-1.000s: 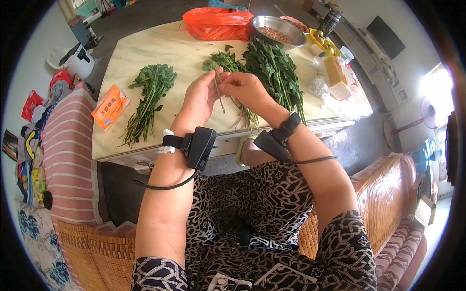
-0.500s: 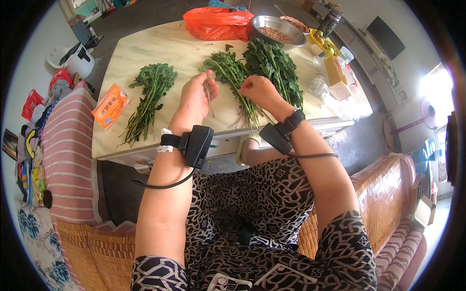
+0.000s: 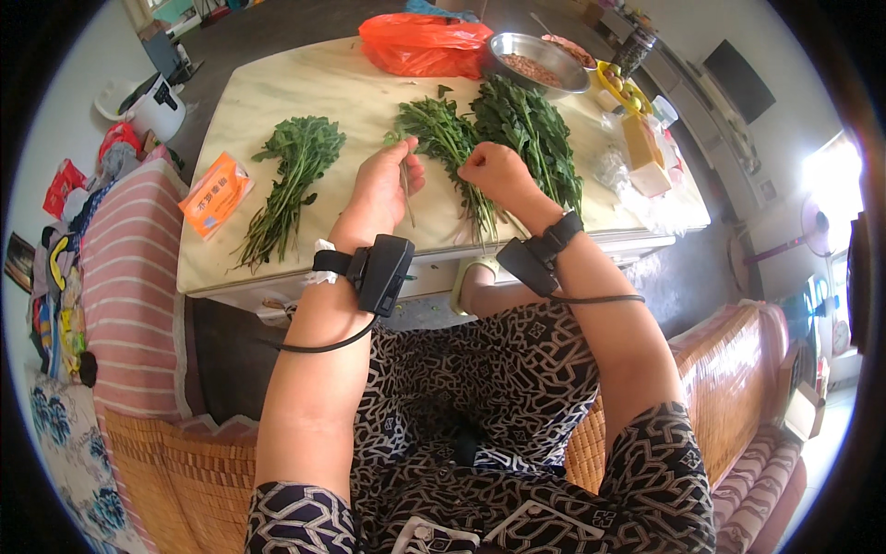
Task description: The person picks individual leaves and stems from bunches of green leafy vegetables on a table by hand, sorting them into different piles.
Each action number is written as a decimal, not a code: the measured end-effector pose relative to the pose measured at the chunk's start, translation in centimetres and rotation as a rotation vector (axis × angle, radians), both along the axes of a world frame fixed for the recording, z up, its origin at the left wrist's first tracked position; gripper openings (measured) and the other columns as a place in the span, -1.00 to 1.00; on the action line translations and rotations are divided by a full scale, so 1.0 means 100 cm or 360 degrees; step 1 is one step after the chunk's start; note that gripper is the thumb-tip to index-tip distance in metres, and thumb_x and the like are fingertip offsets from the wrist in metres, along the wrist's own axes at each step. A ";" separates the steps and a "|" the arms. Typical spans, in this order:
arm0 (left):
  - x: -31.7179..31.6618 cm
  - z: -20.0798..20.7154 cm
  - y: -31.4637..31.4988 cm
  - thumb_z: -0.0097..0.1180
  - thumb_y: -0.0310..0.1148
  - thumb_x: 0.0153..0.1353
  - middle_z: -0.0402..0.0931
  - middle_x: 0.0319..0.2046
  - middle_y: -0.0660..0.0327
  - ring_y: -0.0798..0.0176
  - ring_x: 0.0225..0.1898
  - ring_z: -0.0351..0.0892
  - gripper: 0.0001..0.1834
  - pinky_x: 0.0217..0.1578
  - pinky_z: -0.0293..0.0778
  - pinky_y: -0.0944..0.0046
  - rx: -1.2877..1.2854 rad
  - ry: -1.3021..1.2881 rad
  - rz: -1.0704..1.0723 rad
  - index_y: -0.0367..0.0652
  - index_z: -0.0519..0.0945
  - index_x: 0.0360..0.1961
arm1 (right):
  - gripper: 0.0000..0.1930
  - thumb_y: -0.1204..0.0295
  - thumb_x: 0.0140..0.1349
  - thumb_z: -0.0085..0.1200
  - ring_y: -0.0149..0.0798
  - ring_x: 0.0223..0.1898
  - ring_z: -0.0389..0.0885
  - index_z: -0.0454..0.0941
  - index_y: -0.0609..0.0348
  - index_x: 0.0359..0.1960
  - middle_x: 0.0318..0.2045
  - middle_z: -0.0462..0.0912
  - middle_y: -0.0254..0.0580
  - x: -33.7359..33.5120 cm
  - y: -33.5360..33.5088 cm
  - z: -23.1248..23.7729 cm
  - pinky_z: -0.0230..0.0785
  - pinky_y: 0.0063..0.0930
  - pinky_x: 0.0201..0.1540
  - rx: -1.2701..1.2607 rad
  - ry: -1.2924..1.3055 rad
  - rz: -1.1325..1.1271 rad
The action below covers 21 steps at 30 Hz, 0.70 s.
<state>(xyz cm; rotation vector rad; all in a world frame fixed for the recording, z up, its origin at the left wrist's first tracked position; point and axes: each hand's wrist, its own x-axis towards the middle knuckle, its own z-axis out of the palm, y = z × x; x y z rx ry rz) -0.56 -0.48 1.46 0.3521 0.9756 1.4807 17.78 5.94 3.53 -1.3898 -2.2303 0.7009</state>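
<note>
My left hand (image 3: 380,185) is closed lightly on a single thin green stem (image 3: 407,192), which hangs down past the fingers. Over the middle pile of leafy greens (image 3: 436,126), my right hand (image 3: 503,175) is curled with fingertips pressed together; what they hold, if anything, cannot be made out. Darker, bigger-leaved greens (image 3: 528,129) lie just beyond and right of that hand. Farther left on the table rests a separate bunch of greens (image 3: 297,162), leaves away from me and stems toward me.
The pale marble-patterned table (image 3: 249,102) carries an orange packet (image 3: 215,196), a red plastic bag (image 3: 425,48), a steel bowl of reddish nuts or beans (image 3: 539,66), a yellow fruit basket (image 3: 623,88) and a yellowish box (image 3: 644,155). Wicker-covered seating (image 3: 729,369) surrounds me.
The view has shifted slightly. My left hand still has the stem between its fingers. My right hand's fingers have curled in a little more above the middle greens.
</note>
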 end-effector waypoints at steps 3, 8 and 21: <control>-0.001 -0.001 0.000 -0.05 -0.27 0.34 0.54 -0.38 0.26 0.29 -0.35 0.54 -0.78 -0.32 0.48 0.27 -0.0039 0.0031 -0.0006 -0.12 0.54 -0.12 | -0.76 0.30 -0.01 0.22 -0.07 -0.44 0.60 0.58 0.26 -0.46 -0.50 0.62 -0.01 -0.005 -0.004 0.008 0.43 -0.30 -0.33 -0.0063 0.0261 0.0024; 0.004 0.002 0.001 -0.07 -0.30 0.35 0.58 -0.25 0.14 0.22 -0.27 0.59 -0.78 -0.27 0.51 0.25 -0.0035 0.0019 -0.0051 -0.16 0.49 -0.08 | -0.76 0.34 0.06 0.24 -0.35 -0.56 0.49 0.55 0.31 -0.46 -0.57 0.59 -0.17 -0.014 -0.011 0.014 0.37 -0.44 -0.45 -0.0141 0.0594 0.0167; 0.006 0.001 0.002 -0.12 -0.25 0.36 0.59 -0.24 0.15 0.23 -0.27 0.57 -0.74 -0.18 0.51 0.22 0.0036 -0.0149 -0.0083 -0.16 0.51 -0.11 | -0.76 0.29 0.09 0.24 -0.51 -0.61 0.43 0.55 0.24 -0.40 -0.58 0.56 -0.32 -0.022 -0.026 0.017 0.32 -0.57 -0.57 -0.0498 0.0571 0.0356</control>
